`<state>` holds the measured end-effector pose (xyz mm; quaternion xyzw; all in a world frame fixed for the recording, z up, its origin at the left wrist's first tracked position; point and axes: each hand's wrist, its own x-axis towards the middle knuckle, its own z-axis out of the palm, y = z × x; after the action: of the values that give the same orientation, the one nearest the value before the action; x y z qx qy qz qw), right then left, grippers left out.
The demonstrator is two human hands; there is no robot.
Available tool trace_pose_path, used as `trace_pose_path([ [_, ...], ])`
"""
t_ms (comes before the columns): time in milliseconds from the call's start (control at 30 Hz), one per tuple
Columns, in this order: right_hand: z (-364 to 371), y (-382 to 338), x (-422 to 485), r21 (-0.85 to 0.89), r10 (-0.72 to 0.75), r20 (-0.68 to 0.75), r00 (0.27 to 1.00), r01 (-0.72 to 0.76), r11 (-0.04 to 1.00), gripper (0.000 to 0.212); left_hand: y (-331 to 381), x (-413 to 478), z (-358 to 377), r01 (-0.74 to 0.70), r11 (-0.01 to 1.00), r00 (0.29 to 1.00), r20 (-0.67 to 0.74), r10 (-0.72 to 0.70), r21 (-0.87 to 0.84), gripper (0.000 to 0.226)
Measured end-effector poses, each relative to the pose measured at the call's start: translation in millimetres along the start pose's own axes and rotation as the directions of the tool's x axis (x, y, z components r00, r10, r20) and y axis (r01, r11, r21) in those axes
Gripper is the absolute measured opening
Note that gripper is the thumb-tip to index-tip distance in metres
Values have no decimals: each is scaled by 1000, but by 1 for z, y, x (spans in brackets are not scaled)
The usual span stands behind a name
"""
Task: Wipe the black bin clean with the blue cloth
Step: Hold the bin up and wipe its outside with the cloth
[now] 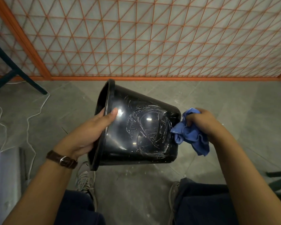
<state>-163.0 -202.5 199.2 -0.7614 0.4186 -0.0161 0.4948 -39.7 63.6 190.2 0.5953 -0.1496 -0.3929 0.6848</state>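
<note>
I saw the black bin point(136, 127) held on its side above the grey floor point(234, 98), rim to the left, base to the right, w/ white scuffs on its wall. Left hand point(89, 132) gripped the rim, thumb outside, fingers prob. inside. Right hand point(201, 122) was curled round the bunched blue cloth point(191, 135), which touched the bin's base edge. Orange mesh fence point(152, 38) stood behind.

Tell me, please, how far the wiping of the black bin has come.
Done: the black bin is held up and tilted, its rim gripped by the left hand. In hand: the right hand holds the bunched blue cloth at the bin's base edge. Left: white streaks cover much of the side wall, so most of the wiping seems not yet done.
</note>
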Motion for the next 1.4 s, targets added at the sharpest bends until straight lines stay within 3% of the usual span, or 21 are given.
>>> trace_pose_path([
  [133, -4, 0, 4, 111, -32, -87, 996, 42, 993, 15, -8, 10, 2, 7, 1000, 981, -196, -5, 12, 35],
  [233, -4, -10, -2, 324, -148, -173, 974, 198, 925, 9, -9, 13, 2, -26, 986, 933, -358, -36, -167, 33],
  [333, -4, -15, -9, 400, -314, -264, 912, 400, 825, 11, -8, 14, -1, -66, 941, 874, -475, -106, -332, 30],
  [400, -1, -15, -13, 352, -382, -285, 879, 467, 811, 21, -7, 15, -1, -107, 913, 863, -492, -111, -394, 30],
  [567, 18, -9, -13, 31, -545, -139, 827, 554, 832, 23, -9, 15, 2, -122, 876, 868, -478, -134, -467, 32],
  [767, 30, -1, -9, -241, -532, -59, 845, 505, 829, 36, -15, 14, 9, -90, 895, 859, -488, -152, -436, 41],
  [933, 21, -5, -13, -192, -551, 88, 830, 557, 808, 25, -12, 14, 3, -106, 909, 855, -504, -123, -402, 41],
  [1067, 12, -5, -8, -134, -504, -36, 863, 496, 858, 34, -10, 14, 4, -99, 919, 874, -475, -103, -382, 36],
  [1133, 19, -5, -11, -183, -570, -75, 818, 550, 815, 35, -11, 14, 5, -104, 922, 877, -471, -92, -373, 38],
  [1233, 31, -4, -16, -193, -669, 119, 734, 678, 709, 42, -13, 12, 2, -121, 935, 864, -499, -66, -332, 35],
  [1300, 27, -4, -14, -169, -595, 237, 768, 636, 753, 38, -13, 11, -1, -125, 943, 857, -513, -54, -309, 32],
  [1400, 17, -3, -6, -189, -517, 107, 849, 528, 828, 35, -11, 11, 2, -135, 942, 858, -511, -44, -308, 28],
])
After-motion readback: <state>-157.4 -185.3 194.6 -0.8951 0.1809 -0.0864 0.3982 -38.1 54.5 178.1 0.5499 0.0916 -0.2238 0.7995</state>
